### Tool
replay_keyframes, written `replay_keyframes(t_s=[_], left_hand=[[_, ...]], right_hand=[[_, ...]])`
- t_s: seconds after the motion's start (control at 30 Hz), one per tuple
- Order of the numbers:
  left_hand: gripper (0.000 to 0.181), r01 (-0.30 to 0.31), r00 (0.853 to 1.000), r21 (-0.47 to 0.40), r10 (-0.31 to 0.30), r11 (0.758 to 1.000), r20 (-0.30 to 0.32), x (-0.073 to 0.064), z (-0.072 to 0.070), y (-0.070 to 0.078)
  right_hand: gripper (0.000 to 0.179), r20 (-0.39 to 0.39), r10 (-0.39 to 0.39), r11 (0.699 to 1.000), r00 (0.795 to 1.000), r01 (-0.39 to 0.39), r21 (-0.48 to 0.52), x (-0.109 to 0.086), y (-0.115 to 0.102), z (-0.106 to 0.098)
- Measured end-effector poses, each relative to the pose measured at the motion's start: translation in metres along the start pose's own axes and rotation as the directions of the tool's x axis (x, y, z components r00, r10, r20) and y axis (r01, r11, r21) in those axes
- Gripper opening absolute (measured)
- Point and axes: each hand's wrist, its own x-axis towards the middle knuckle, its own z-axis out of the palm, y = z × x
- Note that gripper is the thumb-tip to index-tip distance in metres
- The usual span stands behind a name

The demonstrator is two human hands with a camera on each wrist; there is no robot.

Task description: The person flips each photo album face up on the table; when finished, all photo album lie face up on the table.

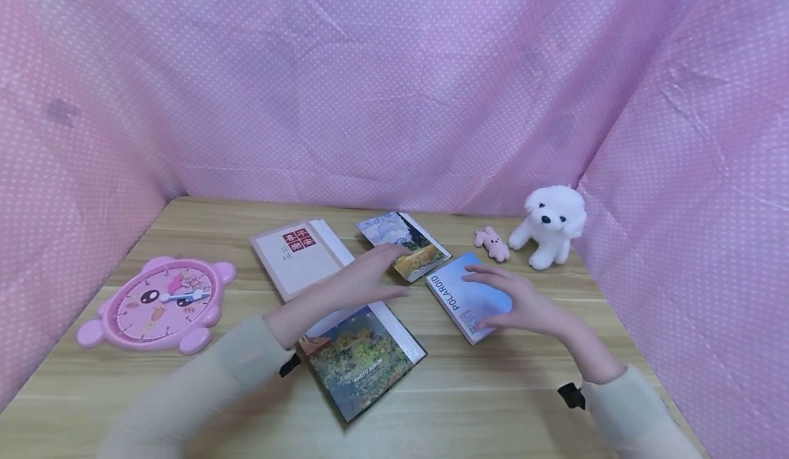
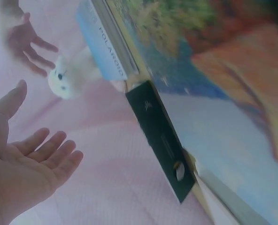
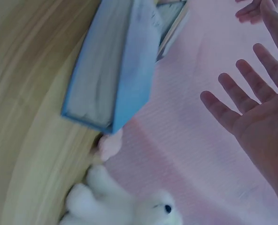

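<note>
Above the table my left hand [image 1: 364, 281] hovers with spread fingers and holds nothing. Beneath and around it lie a white photo album with red characters [image 1: 292, 257], an album with a landscape painting [image 1: 403, 240], and a dark-edged photo album with a painted cover [image 1: 364, 360]. My right hand [image 1: 524, 301], fingers parted and likewise holding nothing, hangs over the right side of a blue POLAROID album [image 1: 459, 288]. In the right wrist view, a gap shows between that hand [image 3: 266, 112] and the thick blue album [image 3: 136, 70].
A pink cartoon clock [image 1: 163, 305] lies at the left of the wooden table [image 1: 444, 404]. At the back right sits a white plush dog [image 1: 551, 222], with a small pink plush toy [image 1: 493, 243] beside it. Pink dotted cloth [image 1: 382, 103] hangs behind and at the sides.
</note>
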Motion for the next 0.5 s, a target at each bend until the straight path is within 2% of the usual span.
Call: replay_keyframes(t_s=[0.17,0.4,0.5], left_hand=[[0.073,0.005,0.999,-0.021,-0.004,1.0,0.041,0.024,0.01,0.005],[0.076,0.012,0.996,-0.073,-0.006,0.997,0.083,0.054,0.019,0.007],[0.078,0.024,0.994,-0.041,-0.019,0.999,0.108,0.064,0.024,0.007]], right_hand=[[0.077,-0.03,0.062,0.998,0.998,-0.063,-0.018,-0.013,0.023,-0.005],[0.082,0.003,0.191,0.981,0.982,-0.191,0.017,-0.028,0.045,-0.007],[0.084,0.019,0.216,0.974,0.976,-0.217,0.061,-0.033,0.054,-0.006]])
